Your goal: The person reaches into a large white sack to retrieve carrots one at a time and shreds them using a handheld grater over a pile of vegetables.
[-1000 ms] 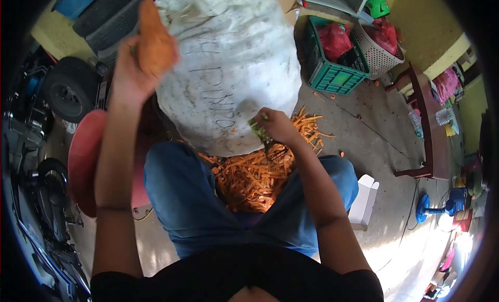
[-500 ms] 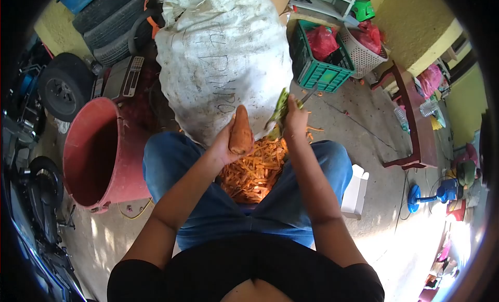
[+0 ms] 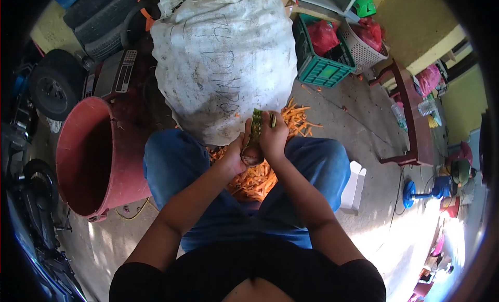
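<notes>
Between my knees, my left hand point(image 3: 235, 155) is closed around a thick carrot point(image 3: 252, 155), its blunt end toward me. My right hand point(image 3: 274, 136) grips a green peeler point(image 3: 257, 123) with a row of pale spots along it. The peeler lies over the carrot's upper part and hides much of it. Both hands are close together, nearly touching. Below them is a heap of orange peelings point(image 3: 255, 181) between my legs. More peelings point(image 3: 297, 119) lie on the floor beyond my right knee.
A large white sack point(image 3: 223, 68) with handwriting stands in front. A red bin point(image 3: 106, 156) is at left, near a loose wheel point(image 3: 52, 86). On the right are a green crate point(image 3: 322, 68), a wooden bench point(image 3: 416, 125) and a white box point(image 3: 353, 188).
My right hand has come left and down, bringing the peeler onto the carrot. My left hand has shifted slightly right and lower. The carrot, bare before, is now partly covered.
</notes>
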Demonstrator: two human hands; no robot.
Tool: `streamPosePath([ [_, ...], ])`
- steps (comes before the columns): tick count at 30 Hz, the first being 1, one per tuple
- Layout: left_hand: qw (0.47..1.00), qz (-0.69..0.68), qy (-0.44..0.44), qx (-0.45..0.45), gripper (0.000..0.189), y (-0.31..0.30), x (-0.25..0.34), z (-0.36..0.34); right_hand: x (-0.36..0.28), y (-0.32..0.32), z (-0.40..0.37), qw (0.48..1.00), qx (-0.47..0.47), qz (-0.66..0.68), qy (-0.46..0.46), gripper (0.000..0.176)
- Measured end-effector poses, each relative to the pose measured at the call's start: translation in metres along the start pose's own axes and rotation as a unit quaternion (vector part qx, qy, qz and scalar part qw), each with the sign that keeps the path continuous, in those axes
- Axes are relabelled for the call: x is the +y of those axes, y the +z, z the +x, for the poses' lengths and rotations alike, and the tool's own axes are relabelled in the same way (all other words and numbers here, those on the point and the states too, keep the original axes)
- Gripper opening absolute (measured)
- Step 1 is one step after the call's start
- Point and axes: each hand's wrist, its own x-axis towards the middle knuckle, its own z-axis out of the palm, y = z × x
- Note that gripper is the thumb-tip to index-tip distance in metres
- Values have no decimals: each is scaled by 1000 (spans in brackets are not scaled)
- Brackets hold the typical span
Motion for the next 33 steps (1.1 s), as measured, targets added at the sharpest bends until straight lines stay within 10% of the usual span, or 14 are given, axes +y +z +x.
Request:
streamPosePath([
  [4, 1000, 15, 3, 8, 42, -35, 3, 33, 28, 7, 12, 998, -15, -53, 35, 21],
  [6, 959, 64, -82, -264, 42, -55, 10, 50, 61, 2, 41, 996, 48, -52, 56, 25],
  [7, 985, 169, -38, -26, 42, 4, -2, 10, 82, -7, 62, 987, 100, -121, 44, 26],
  [10, 980, 195, -38, -16, 43, 15, -9, 1, 114, -30, 98, 950, 184, -227, 110, 35],
  [16, 991, 105, -41, -73, 38, -3, 18, 19, 65, -21, 64, 978, 73, 127, 151, 29],
  [22, 990, 28, -43, -132, 34, -19, 12, 31, 24, 9, 12, 998, -33, 57, 12, 21],
  [28, 992, 122, -24, 6, 37, -16, 16, 17, 30, 13, 14, 997, -26, -63, 33, 25],
  [33, 953, 299, -50, -6, 34, -7, 6, -9, 88, -18, 86, 962, 155, -175, 142, 29],
])
